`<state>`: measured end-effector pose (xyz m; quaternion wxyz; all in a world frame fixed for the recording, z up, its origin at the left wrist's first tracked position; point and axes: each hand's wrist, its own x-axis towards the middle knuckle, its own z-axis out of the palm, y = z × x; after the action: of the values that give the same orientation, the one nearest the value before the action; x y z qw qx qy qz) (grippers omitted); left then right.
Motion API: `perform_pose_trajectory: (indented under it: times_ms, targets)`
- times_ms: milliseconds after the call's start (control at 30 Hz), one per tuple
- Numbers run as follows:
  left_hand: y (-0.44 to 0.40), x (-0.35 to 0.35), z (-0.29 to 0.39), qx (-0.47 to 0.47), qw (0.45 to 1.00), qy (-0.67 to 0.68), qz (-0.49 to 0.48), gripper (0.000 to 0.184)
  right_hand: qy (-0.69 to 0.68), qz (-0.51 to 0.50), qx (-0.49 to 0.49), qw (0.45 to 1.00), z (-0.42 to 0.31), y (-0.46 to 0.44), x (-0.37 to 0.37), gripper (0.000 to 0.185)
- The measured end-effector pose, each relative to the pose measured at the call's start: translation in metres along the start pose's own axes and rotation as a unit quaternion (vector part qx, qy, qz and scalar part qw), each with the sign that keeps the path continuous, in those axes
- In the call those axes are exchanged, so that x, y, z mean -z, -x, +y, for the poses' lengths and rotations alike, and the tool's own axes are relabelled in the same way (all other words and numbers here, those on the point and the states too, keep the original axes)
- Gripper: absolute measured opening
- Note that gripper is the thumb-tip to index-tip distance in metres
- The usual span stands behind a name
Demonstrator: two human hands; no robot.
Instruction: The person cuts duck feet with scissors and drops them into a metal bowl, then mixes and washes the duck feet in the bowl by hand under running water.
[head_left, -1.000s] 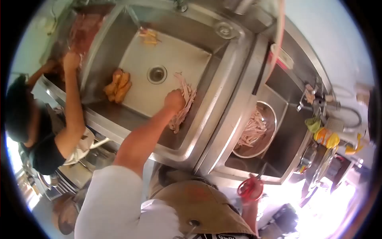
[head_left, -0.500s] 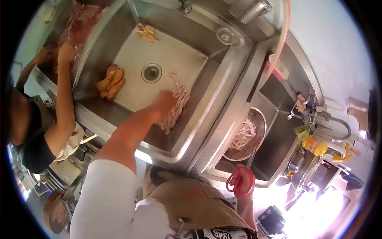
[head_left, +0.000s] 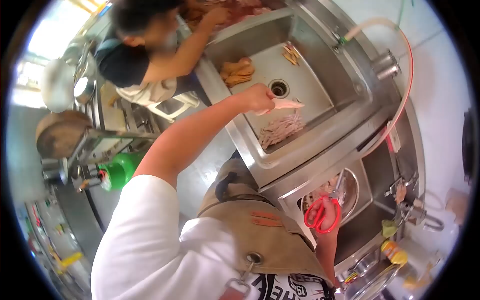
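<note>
My left hand [head_left: 260, 99] is closed around a pale chicken foot [head_left: 288, 103], held over the large steel sink [head_left: 320, 92] close to the drain [head_left: 279, 88]. Below it in that sink lies a pile of pale chicken feet [head_left: 281, 130]. In my right hand [head_left: 328, 214] are red-handled scissors [head_left: 338, 202], their blades pointing up over a round steel bowl [head_left: 353, 190]. Pale pieces, partly covered by the scissors and hand, fill part of this bowl in the smaller sink.
Orange-brown pieces [head_left: 237, 72] and a small yellowish bunch [head_left: 291, 54] lie in the large sink. Left of it, a co-worker [head_left: 150, 55] handles raw meat [head_left: 245, 11]. A hose [head_left: 411, 65] loops along the right wall. A green gas cylinder [head_left: 117, 171] stands at left.
My left hand has lifted a chicken foot from the pile and moved toward the drain. The scissors now point over the bowl. The view has swung left, showing more floor.
</note>
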<state>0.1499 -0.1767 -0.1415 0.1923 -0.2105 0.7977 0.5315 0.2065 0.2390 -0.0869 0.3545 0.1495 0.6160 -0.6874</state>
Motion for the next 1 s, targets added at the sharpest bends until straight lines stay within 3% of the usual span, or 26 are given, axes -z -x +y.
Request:
perform_pose_trajectory:
  times_ms: [100, 133, 233, 367, 500, 700, 733, 833, 1000]
  targets:
    - [0.039, 0.001, 0.000, 0.029, 0.961, 0.276, 0.004, 0.025, 0.070, -0.060, 0.011, 0.996, -0.014, 0.010, -0.024, 0.036]
    - [0.050, 0.000, -0.001, 0.035, 0.953, 0.302, 0.003, 0.034, 0.079, -0.105, -0.001, 0.991, -0.014, 0.009, -0.021, 0.041]
    - [0.089, -0.010, 0.004, 0.046, 0.921, 0.387, 0.005, 0.037, 0.095, -0.171, 0.034, 0.980, -0.018, 0.020, -0.042, 0.045]
    - [0.101, -0.023, -0.002, 0.062, 0.944, 0.323, -0.026, 0.034, 0.155, -0.246, 0.039, 0.956, -0.028, 0.034, -0.052, 0.048]
    - [0.139, -0.044, 0.046, 0.001, 0.987, 0.162, -0.015, 0.034, 0.165, -0.252, 0.000, 0.954, -0.049, 0.050, -0.065, 0.047]
    - [0.127, -0.069, 0.070, 0.001, 0.980, 0.143, -0.136, 0.039, 0.243, -0.280, -0.027, 0.928, -0.084, 0.059, -0.073, 0.043]
    - [0.129, -0.070, 0.076, 0.014, 0.984, 0.121, -0.130, 0.032, 0.250, -0.276, -0.044, 0.927, -0.088, 0.060, -0.072, 0.045]
    - [0.124, -0.071, 0.079, -0.074, 0.990, 0.061, -0.107, 0.034, 0.256, -0.261, -0.107, 0.925, -0.097, 0.053, -0.072, 0.046]
    - [0.128, -0.063, 0.097, -0.042, 0.992, -0.010, -0.120, 0.033, 0.253, -0.255, -0.128, 0.925, -0.093, 0.041, -0.070, 0.050]
